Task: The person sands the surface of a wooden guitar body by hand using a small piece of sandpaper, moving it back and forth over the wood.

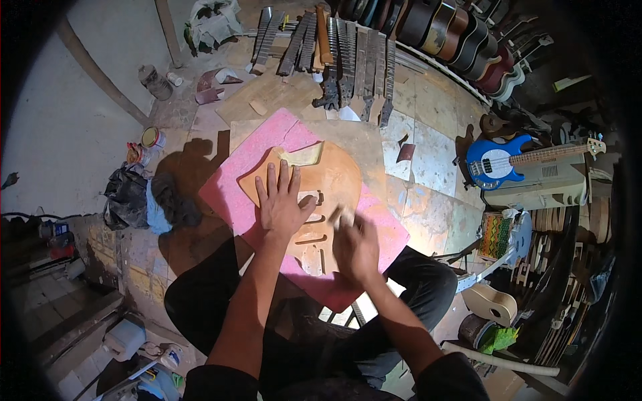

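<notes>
The left hand (281, 212) is lying flat and splayed on the left of a tan, curved wooden guitar body (340, 175), which is resting on a pink rectangular board (382, 230). The blurred right hand (358, 250) is grasping a small pale block (344, 217) at its right.

Left hand (279, 210): palm down, flat, fingers (271, 177) straight and spread, pointing away from body; thumb out to the right, toward the other hand. Left wrist (277, 235) roughly straight. Right hand (358, 250): fingers curled in a grip, blurred, exact finger placement unclear; sits a bit nearer the body than the left. Hands near each other, not touching. Left forearm (247, 307) and right forearm (401, 321) bare, angling inward from lower edge, uncrossed. Dark sleeves (221, 382) end around the elbows.
</notes>
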A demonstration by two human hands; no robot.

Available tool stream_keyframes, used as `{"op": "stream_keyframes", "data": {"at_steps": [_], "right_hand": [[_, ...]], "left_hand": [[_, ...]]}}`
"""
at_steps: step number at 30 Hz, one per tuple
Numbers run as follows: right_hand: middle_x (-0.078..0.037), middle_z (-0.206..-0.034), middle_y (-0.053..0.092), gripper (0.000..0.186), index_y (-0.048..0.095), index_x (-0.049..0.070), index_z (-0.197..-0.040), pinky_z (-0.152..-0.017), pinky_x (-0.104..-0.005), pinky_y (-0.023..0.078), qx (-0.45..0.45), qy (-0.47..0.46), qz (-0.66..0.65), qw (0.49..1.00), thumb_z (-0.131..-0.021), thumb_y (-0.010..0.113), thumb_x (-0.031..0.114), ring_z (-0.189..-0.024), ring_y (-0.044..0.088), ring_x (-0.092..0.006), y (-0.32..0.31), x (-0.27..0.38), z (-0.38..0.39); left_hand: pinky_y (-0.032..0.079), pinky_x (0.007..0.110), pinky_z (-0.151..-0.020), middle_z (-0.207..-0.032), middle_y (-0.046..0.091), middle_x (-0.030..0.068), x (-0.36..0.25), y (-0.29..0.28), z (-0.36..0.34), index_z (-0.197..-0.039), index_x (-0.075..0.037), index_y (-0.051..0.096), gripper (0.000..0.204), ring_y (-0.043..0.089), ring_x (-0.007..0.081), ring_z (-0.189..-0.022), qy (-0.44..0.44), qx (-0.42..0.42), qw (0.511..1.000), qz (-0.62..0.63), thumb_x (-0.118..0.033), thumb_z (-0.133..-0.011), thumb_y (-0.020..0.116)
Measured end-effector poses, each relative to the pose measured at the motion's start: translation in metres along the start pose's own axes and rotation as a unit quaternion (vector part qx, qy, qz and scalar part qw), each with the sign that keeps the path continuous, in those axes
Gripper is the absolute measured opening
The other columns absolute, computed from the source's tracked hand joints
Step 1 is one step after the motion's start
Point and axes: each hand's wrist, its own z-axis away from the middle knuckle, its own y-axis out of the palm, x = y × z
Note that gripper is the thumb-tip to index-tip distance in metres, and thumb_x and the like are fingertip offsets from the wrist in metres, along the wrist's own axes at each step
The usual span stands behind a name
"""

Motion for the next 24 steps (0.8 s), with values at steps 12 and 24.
{"op": "stream_keyframes", "data": {"at_steps": [12,24], "right_hand": [[-0.025,-0.127,0.067,0.036,0.072,0.003,-0.132,-0.108,-0.0471,0.044,0.025,0.299,-0.302,0.905,-0.099,0.068,0.016,-0.122,0.06,-0.0403,0.011,0.012,0.032],[-0.021,-0.134,0.064,0.041,0.075,0.009,-0.126,-0.102,-0.0492,0.051,-0.007,-0.01,-0.034,0.999,-0.085,0.074,0.006,-0.116,0.06,-0.043,0.022,0.008,-0.091]], "left_hand": [[0.008,0.069,-0.129,-0.177,0.024,0.0171,-0.006,-0.001,-0.001,-0.166,-0.028,0.042,0.077,0.015,0.0424,-0.164,0.016,0.001,1.0,0.018,-0.062,-0.098,0.055],[0.007,0.069,-0.129,-0.177,0.026,0.0118,-0.005,0.004,-0.002,-0.166,-0.029,0.042,0.068,0.015,0.043,-0.164,0.029,-0.012,0.999,0.034,-0.038,-0.1,0.054]]}}
